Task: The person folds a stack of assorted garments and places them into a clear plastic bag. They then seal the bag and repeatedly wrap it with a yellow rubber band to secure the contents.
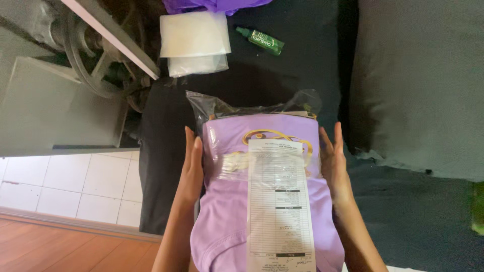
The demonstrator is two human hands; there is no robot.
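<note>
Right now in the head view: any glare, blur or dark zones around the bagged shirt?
Head view: glare streaks on the clear plastic bag over the folded purple shirt; the paper slip is soft, its print unreadable; the black cloth behind swallows detail; both the left hand and right hand are evenly lit, edges slightly blurred.

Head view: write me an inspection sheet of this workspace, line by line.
Surface: dark cloth covering the work area.
Job's things: folded purple garment half inside a clear plastic bag, printed paper slip lying on top.
Clutter: white folded bags, small green bottle, purple fabric at the top edge.
Grippers: left hand and right hand flat against the garment's sides.
Cables: nothing seen.
Surroundings: grey machine with wheel, white tiles, wooden floor, grey cushion.
</note>
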